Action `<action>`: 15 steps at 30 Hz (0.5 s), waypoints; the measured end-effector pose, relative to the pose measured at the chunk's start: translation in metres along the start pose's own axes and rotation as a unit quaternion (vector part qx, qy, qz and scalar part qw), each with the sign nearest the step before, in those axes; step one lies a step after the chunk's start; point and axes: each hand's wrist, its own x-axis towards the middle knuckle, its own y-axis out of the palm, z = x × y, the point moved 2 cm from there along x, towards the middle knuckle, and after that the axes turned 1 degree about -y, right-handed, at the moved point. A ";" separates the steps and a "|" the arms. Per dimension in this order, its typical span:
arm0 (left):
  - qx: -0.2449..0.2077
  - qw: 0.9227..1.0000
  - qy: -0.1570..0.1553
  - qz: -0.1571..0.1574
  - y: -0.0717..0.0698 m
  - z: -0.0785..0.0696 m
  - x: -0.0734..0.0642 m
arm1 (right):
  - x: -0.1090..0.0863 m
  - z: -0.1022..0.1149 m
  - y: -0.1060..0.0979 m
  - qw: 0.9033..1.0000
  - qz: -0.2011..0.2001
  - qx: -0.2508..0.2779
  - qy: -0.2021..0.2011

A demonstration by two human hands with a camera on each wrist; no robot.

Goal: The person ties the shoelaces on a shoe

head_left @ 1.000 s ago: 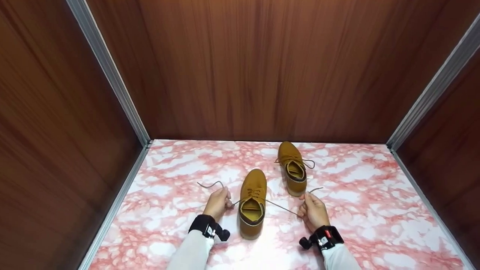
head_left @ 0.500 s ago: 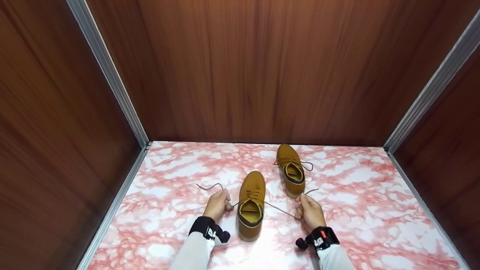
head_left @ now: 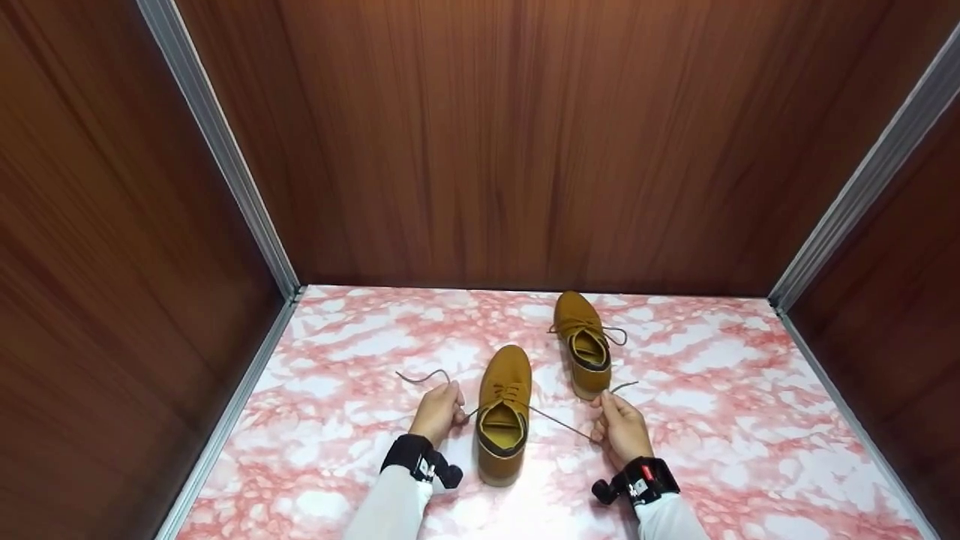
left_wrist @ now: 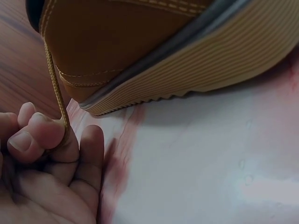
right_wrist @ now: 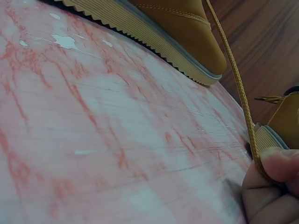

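Observation:
A tan lace-up shoe point(head_left: 508, 369) stands between the two hands, toe pointing away. Its laces run out to both sides. On the left, my left hand point(head_left: 437, 412) pinches one shoelace point(left_wrist: 54, 84) between curled fingers, and the loose end curls beyond the knuckles. My right hand point(head_left: 624, 429) grips the other shoelace point(right_wrist: 238, 79), which stretches fairly straight from the shoe. In the right wrist view, thumb and forefinger close over that lace. Behind and to the right stands the second tan shoe point(head_left: 577, 307), its laces lying out at both sides.
The shoes stand on a pink-and-white marbled tabletop point(head_left: 360, 337). Brown wood-grain panels rise at the back point(head_left: 480, 150), left and right, with grey metal strips at the corners. The right hand is close to the second shoe's heel.
The right hand has shifted slightly to the left, still gripping its lace. Both hands keep their hold, and the head view has tilted a little.

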 end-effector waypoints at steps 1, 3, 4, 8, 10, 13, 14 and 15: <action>-0.001 1.000 -0.001 0.000 0.000 0.000 0.000 | 0.000 0.000 0.000 1.000 0.001 -0.001 -0.001; 0.002 1.000 -0.002 -0.002 0.000 0.000 0.000 | 0.000 -0.001 0.000 1.000 0.001 -0.007 -0.003; 0.005 1.000 -0.001 -0.002 0.000 -0.001 0.000 | 0.000 -0.001 0.001 1.000 0.002 -0.010 -0.005; 0.003 1.000 0.000 0.004 0.001 -0.001 0.001 | 0.001 -0.001 0.002 1.000 0.004 -0.027 -0.014; 0.001 1.000 -0.002 0.009 0.001 -0.002 0.001 | 0.001 -0.001 0.002 0.999 0.003 -0.037 -0.017; 0.000 1.000 -0.001 0.011 0.001 -0.003 0.001 | -0.001 0.000 0.004 0.998 0.004 -0.054 -0.022; -0.001 1.000 0.003 0.014 0.001 -0.003 0.001 | -0.002 0.001 0.005 0.998 0.004 -0.060 -0.025; -0.007 1.000 0.004 0.016 0.001 -0.004 0.000 | -0.003 0.002 0.006 0.998 0.005 -0.065 -0.027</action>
